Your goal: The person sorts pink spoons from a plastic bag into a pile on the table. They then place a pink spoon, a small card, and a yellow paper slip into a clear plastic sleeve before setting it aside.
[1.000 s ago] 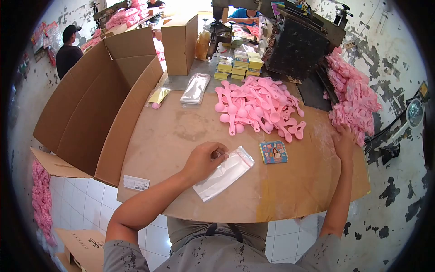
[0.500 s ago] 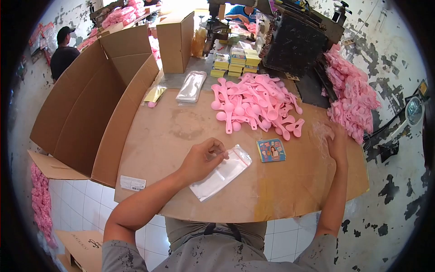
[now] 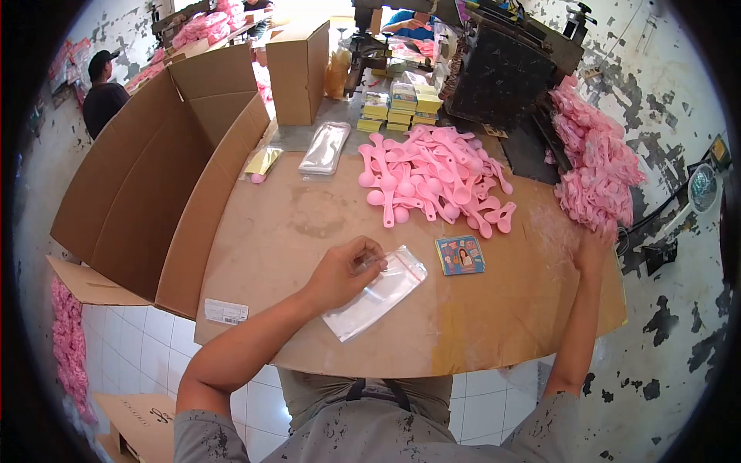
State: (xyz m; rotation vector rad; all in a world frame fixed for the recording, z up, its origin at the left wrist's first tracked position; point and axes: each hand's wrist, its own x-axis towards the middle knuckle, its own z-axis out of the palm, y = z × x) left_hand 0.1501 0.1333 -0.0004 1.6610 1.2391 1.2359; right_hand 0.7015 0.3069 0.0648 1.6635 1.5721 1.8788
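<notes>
My left hand (image 3: 347, 266) is over a small stack of clear plastic bags (image 3: 378, 297) in front of me, fingers curled and thumb and fingertips pressed together at the bags' upper edge. What the pinch holds, if anything, is hidden. At the table's right edge my right hand (image 3: 593, 251) reaches to the bottom of a heap of pink packets in clear plastic (image 3: 594, 166); its fingertips overlap the lowest packets and are hard to make out. Between my hands lies a printed picture card stack (image 3: 461, 256), with a pile of pink plastic spoons (image 3: 436, 174) behind it.
A large open cardboard box (image 3: 185, 201) stands left of the cardboard-covered table (image 3: 309, 208). Farther back are another clear bag stack (image 3: 324, 148), stacks of yellow-edged cards (image 3: 401, 104), an upright carton (image 3: 297, 77) and a dark machine (image 3: 498, 73). A person (image 3: 104, 96) is at far left.
My right hand has moved back toward me and slightly right, to the lower end of the pink packets. My left hand has stayed at the clear bags.
</notes>
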